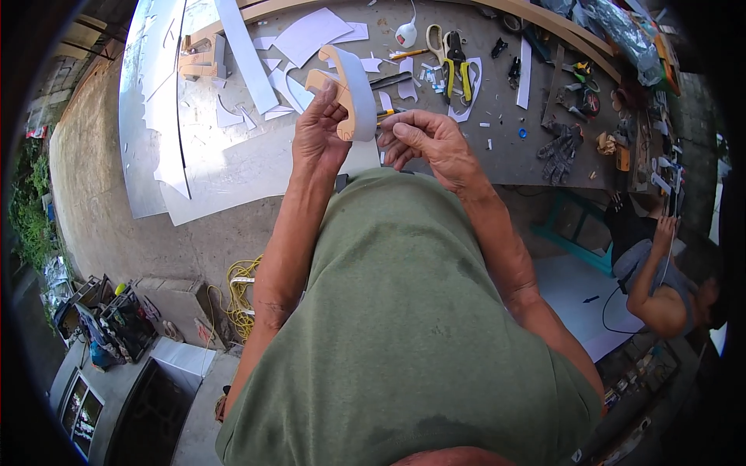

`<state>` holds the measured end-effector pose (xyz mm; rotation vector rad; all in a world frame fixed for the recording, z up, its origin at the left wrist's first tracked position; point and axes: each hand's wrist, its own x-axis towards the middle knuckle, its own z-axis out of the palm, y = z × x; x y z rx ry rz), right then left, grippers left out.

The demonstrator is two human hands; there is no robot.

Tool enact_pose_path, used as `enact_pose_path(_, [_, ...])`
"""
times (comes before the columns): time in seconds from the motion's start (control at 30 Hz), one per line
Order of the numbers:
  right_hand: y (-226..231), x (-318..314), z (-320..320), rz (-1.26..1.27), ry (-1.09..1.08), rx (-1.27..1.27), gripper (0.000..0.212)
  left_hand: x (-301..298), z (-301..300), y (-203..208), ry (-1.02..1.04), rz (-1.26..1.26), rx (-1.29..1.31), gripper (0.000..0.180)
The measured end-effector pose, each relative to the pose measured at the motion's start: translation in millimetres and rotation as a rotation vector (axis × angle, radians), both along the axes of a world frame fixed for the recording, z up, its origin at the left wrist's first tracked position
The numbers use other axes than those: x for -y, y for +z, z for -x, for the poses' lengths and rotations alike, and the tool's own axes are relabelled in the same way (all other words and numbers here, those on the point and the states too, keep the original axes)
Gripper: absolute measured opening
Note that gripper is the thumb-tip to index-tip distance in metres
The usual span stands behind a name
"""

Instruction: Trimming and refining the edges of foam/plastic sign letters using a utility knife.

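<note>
My left hand [320, 128] is closed on a curved tan cutout [341, 99], shaped like part of a letter, and holds it upright over the near edge of the workbench. A smooth pale strip [363, 97] runs along the cutout's rounded outer side. Just right of it, my right hand [431, 146] is closed, thumb against the curled fingers. Whatever those fingers may hold is too small or hidden to make out. Yellow-handled snips [457, 70] and cream-handled scissors [437, 43] lie on the bench beyond my right hand.
White offcuts [313, 35] litter the grey bench [497, 109]. Large pale sheets [225, 172] cover its left side, beside another tan block [203, 58]. Dark gloves [559, 151] and tools lie at the right. A person [660, 287] works at lower right; a yellow cord [239, 291] lies coiled at left.
</note>
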<state>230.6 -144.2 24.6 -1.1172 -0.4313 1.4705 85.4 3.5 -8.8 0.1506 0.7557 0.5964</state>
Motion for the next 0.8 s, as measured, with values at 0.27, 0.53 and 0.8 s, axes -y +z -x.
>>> enact_pose_path(0.27, [-6,-12,3,0.103,-0.064,-0.018,0.030,2,-23,5,-0.038,-0.332,-0.225,0.039])
enact_pose_path(0.53, [-6,-15,4,0.083,-0.126,-0.176,0.041,7,-28,4,-0.021,-0.523,-0.325,0.044])
enact_pose_path(0.8, [-18,-11,4,0.037,-0.134,-0.167,0.042,12,-30,23,-0.060,-0.673,-0.360,0.043])
